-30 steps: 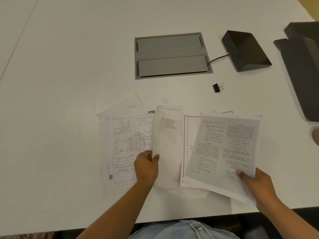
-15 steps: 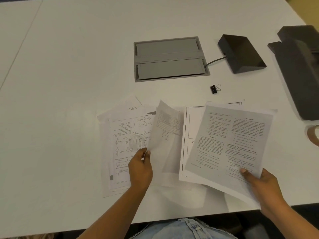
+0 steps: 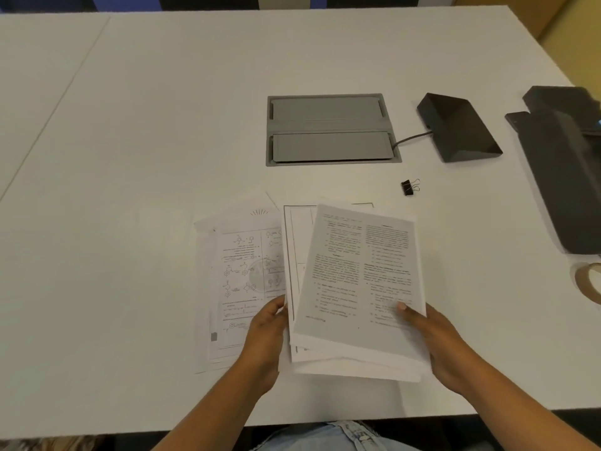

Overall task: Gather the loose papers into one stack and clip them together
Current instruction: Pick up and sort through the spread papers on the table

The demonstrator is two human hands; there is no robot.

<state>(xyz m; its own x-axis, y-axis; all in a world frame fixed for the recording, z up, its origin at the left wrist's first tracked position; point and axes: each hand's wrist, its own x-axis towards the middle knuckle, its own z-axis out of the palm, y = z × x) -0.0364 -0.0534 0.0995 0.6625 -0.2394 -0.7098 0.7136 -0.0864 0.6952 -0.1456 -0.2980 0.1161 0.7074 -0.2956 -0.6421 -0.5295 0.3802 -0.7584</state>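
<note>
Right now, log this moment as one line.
phase: gathering | both hands hold partial stack | diagram sheets loose on table | binder clip untouched

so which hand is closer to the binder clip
Right. The right hand holds the stack's lower right edge, below and slightly right of the binder clip. The left hand grips the stack's left edge, farther off, below and well to the left.
</note>
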